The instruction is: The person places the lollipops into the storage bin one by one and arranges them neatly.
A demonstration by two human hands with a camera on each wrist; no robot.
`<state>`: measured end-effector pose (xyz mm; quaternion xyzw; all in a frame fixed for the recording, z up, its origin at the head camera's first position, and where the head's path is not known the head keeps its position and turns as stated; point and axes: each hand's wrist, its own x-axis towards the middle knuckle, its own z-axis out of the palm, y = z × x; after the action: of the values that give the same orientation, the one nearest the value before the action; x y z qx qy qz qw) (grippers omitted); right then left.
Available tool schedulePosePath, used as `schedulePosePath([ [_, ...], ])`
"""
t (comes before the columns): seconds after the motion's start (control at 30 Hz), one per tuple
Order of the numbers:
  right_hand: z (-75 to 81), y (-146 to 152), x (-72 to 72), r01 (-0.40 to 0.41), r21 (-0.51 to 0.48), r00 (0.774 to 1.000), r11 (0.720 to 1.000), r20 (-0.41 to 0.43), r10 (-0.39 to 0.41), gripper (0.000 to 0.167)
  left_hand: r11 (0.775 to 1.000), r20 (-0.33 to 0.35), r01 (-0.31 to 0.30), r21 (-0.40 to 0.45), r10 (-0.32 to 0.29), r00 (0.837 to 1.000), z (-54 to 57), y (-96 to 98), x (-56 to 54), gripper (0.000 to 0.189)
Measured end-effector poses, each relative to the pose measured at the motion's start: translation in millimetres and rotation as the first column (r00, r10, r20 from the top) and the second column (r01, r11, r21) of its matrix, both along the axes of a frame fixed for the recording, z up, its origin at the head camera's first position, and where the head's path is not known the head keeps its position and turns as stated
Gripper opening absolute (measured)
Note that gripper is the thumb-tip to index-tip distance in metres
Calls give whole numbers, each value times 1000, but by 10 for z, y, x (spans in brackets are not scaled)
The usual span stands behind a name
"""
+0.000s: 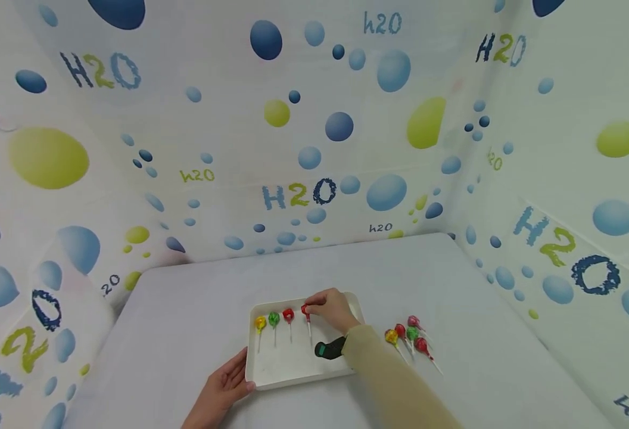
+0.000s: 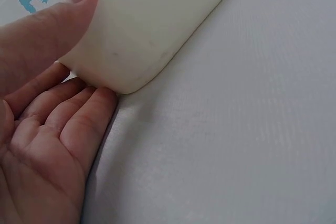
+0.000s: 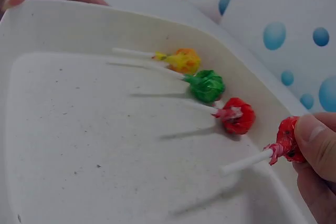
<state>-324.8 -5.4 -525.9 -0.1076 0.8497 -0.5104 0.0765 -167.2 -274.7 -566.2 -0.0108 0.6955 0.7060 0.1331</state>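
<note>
My right hand (image 1: 337, 310) pinches a red-wrapped lollipop (image 3: 286, 148) by its head, over the right part of a white tray (image 1: 287, 372). Its white stick angles down toward the tray floor and casts a shadow there. In a row to the left lie a red lollipop (image 3: 240, 116), a green lollipop (image 3: 207, 86) and a yellow lollipop (image 3: 184, 60), heads by the far wall and sticks toward me. My left hand (image 1: 224, 384) holds the tray's near left corner, the thumb at the rim and the fingers against the outer wall (image 2: 142, 30).
To the right of the tray, several more lollipops (image 1: 412, 333) lie in a loose cluster on the white tabletop (image 1: 196, 322). Walls with printed bubbles (image 1: 338, 126) and lettering close in the table at the back and sides.
</note>
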Motion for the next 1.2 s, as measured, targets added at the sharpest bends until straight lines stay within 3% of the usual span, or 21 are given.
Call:
schedulePosePath([
  [0.4,-243,-143,62,69,131,989,989,-136,-51,12,999,-10,21,40,-21,1000,-48,121,27,92],
  [0.8,-162,-195,161,64,161,983,985,-181,-34,15,999,10,16,37,-17,1000,-18,116,76,93],
  [1.2,-168,-218,153,99,197,976,975,-210,-57,17,1000,12,-7,24,7,1000,15,93,107,92],
])
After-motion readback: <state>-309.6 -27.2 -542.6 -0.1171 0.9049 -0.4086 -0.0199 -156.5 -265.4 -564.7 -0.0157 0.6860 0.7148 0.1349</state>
